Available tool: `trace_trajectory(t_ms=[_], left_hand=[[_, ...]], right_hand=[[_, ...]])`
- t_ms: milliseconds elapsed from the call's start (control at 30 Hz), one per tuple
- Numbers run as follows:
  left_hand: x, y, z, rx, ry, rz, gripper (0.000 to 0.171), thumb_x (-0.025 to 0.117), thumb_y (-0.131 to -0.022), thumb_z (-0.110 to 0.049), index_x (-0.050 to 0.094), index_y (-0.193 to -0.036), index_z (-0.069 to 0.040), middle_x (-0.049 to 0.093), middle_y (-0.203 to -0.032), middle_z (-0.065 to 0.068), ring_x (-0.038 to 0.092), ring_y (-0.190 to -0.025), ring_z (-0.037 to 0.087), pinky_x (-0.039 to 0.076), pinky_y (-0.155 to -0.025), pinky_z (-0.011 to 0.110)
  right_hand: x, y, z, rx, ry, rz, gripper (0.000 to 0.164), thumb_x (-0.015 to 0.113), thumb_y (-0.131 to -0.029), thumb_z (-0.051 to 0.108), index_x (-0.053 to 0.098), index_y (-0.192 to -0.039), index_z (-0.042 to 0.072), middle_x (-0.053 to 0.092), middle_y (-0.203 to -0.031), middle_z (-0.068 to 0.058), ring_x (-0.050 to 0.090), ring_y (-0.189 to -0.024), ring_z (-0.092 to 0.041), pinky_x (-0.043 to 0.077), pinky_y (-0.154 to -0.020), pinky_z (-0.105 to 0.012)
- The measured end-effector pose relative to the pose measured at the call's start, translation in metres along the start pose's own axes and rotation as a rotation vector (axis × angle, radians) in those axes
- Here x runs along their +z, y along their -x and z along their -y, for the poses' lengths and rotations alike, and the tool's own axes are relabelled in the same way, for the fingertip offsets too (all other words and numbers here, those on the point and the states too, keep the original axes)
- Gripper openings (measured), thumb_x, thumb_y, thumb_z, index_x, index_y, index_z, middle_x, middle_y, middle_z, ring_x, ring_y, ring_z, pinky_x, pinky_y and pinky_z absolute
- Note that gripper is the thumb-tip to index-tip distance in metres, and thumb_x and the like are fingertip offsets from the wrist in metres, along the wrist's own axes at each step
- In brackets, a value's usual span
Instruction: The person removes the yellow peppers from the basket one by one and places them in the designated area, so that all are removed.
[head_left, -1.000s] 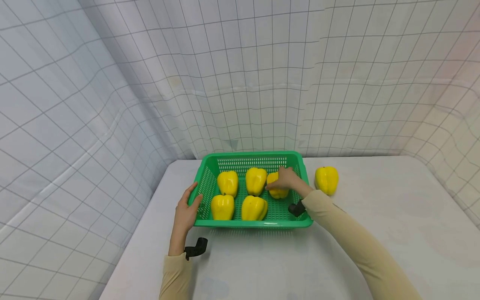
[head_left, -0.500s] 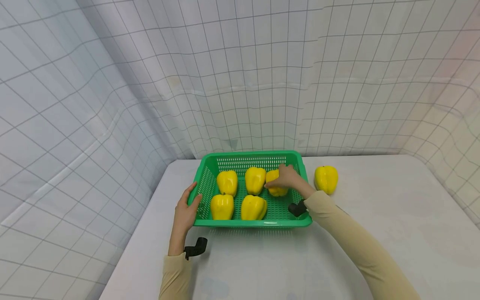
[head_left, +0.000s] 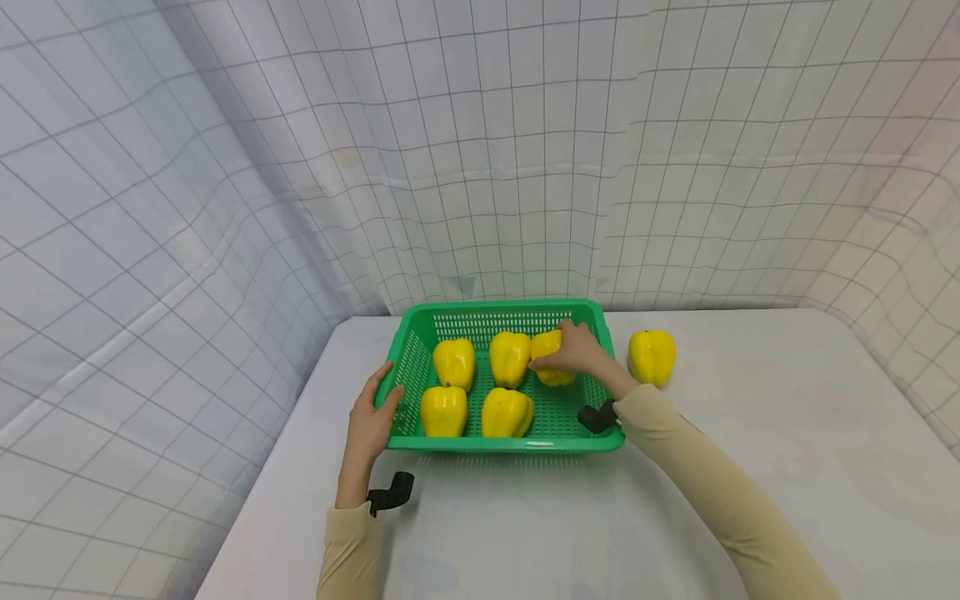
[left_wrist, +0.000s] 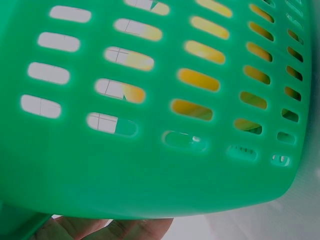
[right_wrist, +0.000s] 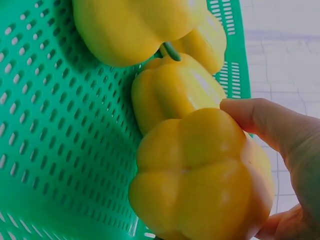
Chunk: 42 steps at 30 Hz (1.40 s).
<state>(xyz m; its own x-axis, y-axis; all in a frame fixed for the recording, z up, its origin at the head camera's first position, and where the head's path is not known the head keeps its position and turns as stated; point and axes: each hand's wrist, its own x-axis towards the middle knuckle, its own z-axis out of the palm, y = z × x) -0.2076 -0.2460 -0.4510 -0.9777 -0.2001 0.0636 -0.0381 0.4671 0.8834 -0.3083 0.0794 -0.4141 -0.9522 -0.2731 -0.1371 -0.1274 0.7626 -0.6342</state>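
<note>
1. A white fabric sheet with dark grid lines (head_left: 480,158) is hanging behind and along both sides, looking same as a second ago.
2. A flat white tabletop (head_left: 750,467) is carrying the rest.
3. A rectangular green plastic basket with slotted walls (head_left: 510,445) is sitting on it and basically staying put.
4. Two long beige fabric sleeves, left (head_left: 351,542) and right (head_left: 712,467), are coming in from the bottom edge.
5. The left hand (head_left: 369,423) is gripping the basket's left rim, thumb inside, fingers outside. It isn't budging.
6. The right hand (head_left: 579,348) is the one moving: it's pinching a pepper between thumb and fingers and sitting slightly farther back than a second ago.
7. That glossy yellow lobed bell pepper (head_left: 546,343) is shifting with it, now a touch nearer the back wall, inside the basket at right. Can't tell if it's touching the bottom.
8. Four matching yellow peppers (head_left: 444,412) are lying left of it, unchanged, and a lone yellow pepper (head_left: 652,357) is resting outside, right of the basket.
9. Small black wrist gadgets (head_left: 393,492) are riding on both wrists.
</note>
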Motion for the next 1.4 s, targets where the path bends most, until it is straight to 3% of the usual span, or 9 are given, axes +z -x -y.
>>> trace_trajectory(t_ms=[600, 867, 1400], left_hand=[[-0.001, -0.003, 0.001, 0.001, 0.007, 0.007, 0.052, 0.050, -0.099, -0.033, 0.036, -0.147, -0.023, 0.034, -0.148, 0.014, 0.045, -0.117, 0.035, 0.039, -0.089, 0.054], [-0.001, -0.002, 0.001, 0.003, 0.013, 0.006, 0.052, 0.051, -0.099, -0.034, 0.037, -0.147, -0.022, 0.035, -0.147, 0.014, 0.045, -0.116, 0.035, 0.039, -0.088, 0.053], [-0.001, -0.003, 0.001, 0.001, 0.002, -0.004, 0.051, 0.051, -0.099, -0.032, 0.037, -0.147, -0.022, 0.036, -0.147, 0.015, 0.045, -0.117, 0.035, 0.038, -0.089, 0.054]], right_hand=[[-0.006, 0.008, 0.005, -0.048, -0.093, -0.154, 0.084, 0.075, -0.077, 0.040, 0.032, -0.132, -0.006, 0.042, -0.117, -0.029, 0.049, -0.096, -0.035, 0.046, -0.079, -0.044], [-0.012, 0.013, 0.005, -0.076, -0.186, -0.216, 0.083, 0.076, -0.077, 0.040, 0.033, -0.132, -0.006, 0.043, -0.116, -0.025, 0.051, -0.092, -0.033, 0.048, -0.072, -0.040], [-0.025, 0.025, 0.002, -0.083, -0.205, -0.340, 0.085, 0.077, -0.073, 0.042, 0.036, -0.133, -0.001, 0.046, -0.114, -0.023, 0.051, -0.091, -0.033, 0.047, -0.071, -0.042]])
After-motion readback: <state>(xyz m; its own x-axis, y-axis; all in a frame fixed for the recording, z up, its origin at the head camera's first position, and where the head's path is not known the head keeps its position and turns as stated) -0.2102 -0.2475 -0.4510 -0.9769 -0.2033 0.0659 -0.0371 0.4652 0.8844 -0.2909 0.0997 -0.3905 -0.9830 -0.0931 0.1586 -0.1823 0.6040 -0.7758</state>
